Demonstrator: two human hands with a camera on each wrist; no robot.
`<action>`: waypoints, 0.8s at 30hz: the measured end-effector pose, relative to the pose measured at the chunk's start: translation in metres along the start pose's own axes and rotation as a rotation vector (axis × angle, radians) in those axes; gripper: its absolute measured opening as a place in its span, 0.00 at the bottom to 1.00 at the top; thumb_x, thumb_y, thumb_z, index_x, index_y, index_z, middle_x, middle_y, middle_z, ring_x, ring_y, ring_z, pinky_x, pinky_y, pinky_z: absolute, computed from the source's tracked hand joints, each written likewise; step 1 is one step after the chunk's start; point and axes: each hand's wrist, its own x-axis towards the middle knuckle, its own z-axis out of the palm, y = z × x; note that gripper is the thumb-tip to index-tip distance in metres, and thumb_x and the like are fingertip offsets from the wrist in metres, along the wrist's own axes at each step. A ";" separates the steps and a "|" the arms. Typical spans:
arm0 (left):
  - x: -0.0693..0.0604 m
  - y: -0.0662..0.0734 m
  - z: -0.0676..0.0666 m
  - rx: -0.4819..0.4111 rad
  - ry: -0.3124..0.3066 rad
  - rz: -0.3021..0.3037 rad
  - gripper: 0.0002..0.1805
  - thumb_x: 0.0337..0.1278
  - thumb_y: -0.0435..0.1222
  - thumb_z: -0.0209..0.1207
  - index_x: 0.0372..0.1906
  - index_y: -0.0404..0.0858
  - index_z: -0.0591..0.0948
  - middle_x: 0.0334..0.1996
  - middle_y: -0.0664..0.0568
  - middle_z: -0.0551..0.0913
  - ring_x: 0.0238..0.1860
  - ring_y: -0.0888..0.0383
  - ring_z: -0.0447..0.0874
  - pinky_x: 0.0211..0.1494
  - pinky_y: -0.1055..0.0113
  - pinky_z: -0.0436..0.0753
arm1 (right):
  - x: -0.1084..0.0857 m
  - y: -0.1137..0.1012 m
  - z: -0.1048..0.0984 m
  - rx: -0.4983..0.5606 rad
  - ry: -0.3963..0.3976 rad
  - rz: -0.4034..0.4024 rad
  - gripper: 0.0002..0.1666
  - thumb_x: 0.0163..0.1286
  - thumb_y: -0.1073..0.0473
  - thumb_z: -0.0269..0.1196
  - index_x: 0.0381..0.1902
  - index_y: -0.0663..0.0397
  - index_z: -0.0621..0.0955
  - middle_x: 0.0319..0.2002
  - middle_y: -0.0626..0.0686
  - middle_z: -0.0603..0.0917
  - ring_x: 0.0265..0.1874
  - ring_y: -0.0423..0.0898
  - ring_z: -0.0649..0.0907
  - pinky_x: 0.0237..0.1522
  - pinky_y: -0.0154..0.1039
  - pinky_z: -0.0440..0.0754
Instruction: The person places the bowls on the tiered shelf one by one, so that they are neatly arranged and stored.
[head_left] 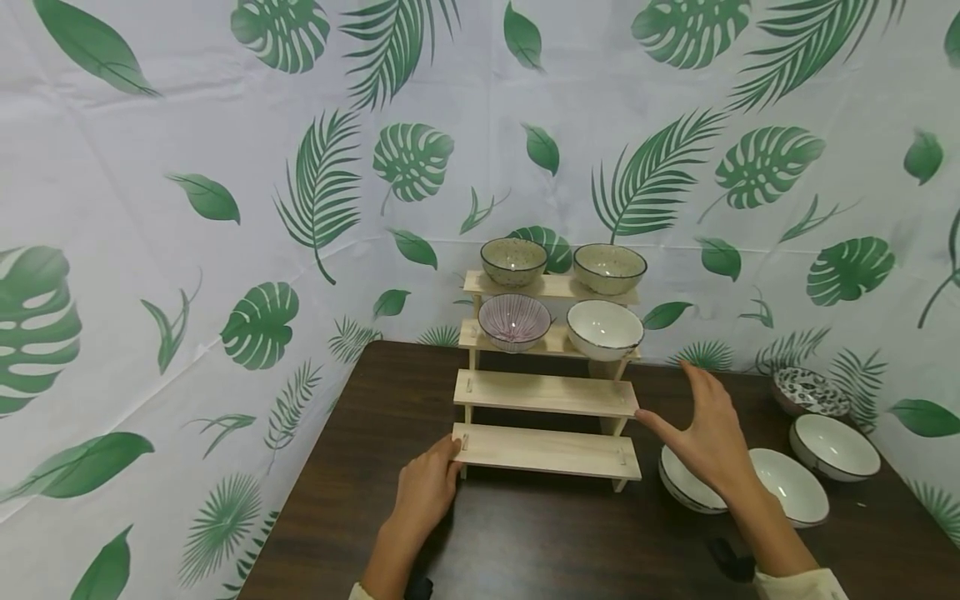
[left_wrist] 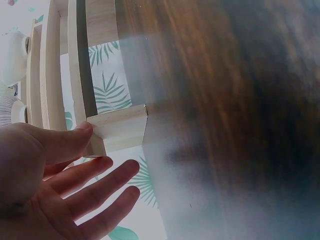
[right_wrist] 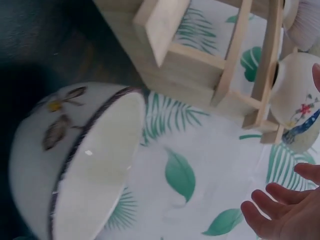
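Observation:
A wooden four-tier stand [head_left: 544, 392] rises on the table. My left hand [head_left: 429, 485] is at the left end of its lowest shelf. In the left wrist view the thumb and index finger of my left hand [left_wrist: 65, 180] pinch that end, the other fingers spread. My right hand [head_left: 708, 429] is off the stand's right side, fingers apart, holding nothing. On the second shelf from the top are a purple striped bowl [head_left: 514, 322] and a white bowl [head_left: 604, 328]. Two speckled greenish bowls, one left [head_left: 513, 261] and one right [head_left: 609, 268], occupy the top shelf.
Right of the stand, a white bowl [head_left: 678, 483] sits partly behind my right arm, beside another white bowl [head_left: 791, 483]. Farther right are a third white bowl [head_left: 834, 447] and a black-patterned bowl [head_left: 810, 392]. A leaf-print cloth [head_left: 187, 292] hangs behind the dark table [head_left: 337, 467].

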 end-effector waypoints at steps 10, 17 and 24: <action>-0.001 0.000 -0.001 0.000 0.002 0.010 0.17 0.59 0.33 0.70 0.54 0.38 0.87 0.58 0.45 0.88 0.47 0.41 0.91 0.41 0.46 0.87 | -0.018 0.020 0.001 -0.020 -0.078 0.051 0.66 0.63 0.31 0.70 0.82 0.62 0.53 0.75 0.77 0.60 0.70 0.80 0.62 0.60 0.80 0.61; -0.001 -0.001 0.001 -0.001 0.003 0.011 0.17 0.59 0.33 0.70 0.54 0.38 0.87 0.58 0.44 0.88 0.47 0.41 0.92 0.41 0.46 0.87 | -0.030 0.037 0.007 -0.048 -0.084 0.053 0.68 0.60 0.30 0.72 0.81 0.64 0.55 0.73 0.78 0.62 0.68 0.80 0.63 0.58 0.79 0.63; 0.000 -0.003 0.003 -0.017 0.042 0.028 0.18 0.58 0.33 0.71 0.54 0.37 0.86 0.52 0.46 0.90 0.42 0.42 0.92 0.36 0.46 0.86 | -0.039 0.055 0.010 -0.092 -0.098 0.059 0.68 0.59 0.31 0.73 0.80 0.66 0.55 0.70 0.80 0.63 0.65 0.81 0.65 0.56 0.80 0.63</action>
